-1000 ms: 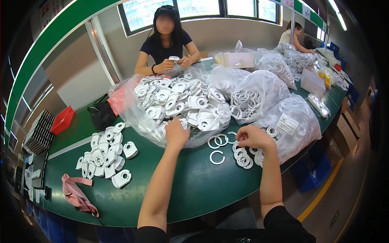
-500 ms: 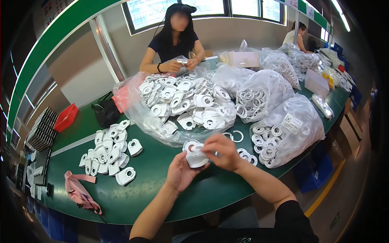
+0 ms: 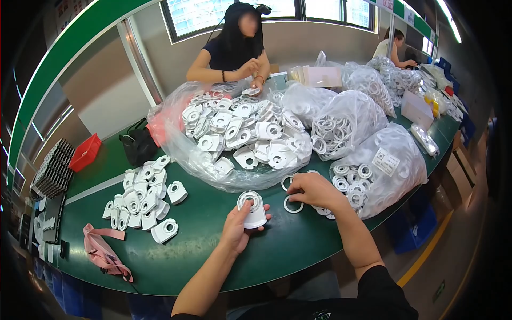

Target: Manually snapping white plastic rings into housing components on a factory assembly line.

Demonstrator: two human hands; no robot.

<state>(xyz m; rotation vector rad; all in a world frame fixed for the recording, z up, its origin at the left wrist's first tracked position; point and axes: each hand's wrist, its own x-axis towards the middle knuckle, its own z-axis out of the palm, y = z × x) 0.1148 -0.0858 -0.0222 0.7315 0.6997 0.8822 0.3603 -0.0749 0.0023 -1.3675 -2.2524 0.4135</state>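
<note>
A worker's left hand [image 3: 234, 229] grasps a white plastic part [image 3: 255, 218] above a green workbench [image 3: 266, 269], the thumb laid at its round opening and the fingers wrapped beneath it. Between 2 and 3 o'clock from that part, the right hand [image 3: 312, 190] reaches down, fingers bent, over loose white rings; whether it pinches one cannot be told. One white ring [image 3: 293, 212] lies on the bench just below the fingertips, at 3 o'clock from the part. At 12 o'clock, a large clear bag [image 3: 178, 160] spreads open around a heap of similar white parts, a co-worker [image 3: 234, 53] seated behind it. A smaller pile of parts [image 3: 140, 189] sits at 9 o'clock. Near 2 o'clock, a clear bag of rings [image 3: 405, 186] bears a white printed label [image 3: 385, 161], its lines too small to make out. Farther off, toward 1 o'clock, a small marked sign [image 3: 409, 16] hangs on the green overhead rail, also illegible at this size. A pale printed emblem [image 3: 321, 316] shows on the worker's dark shirt at 5 o'clock, cut by the lower edge.
</note>
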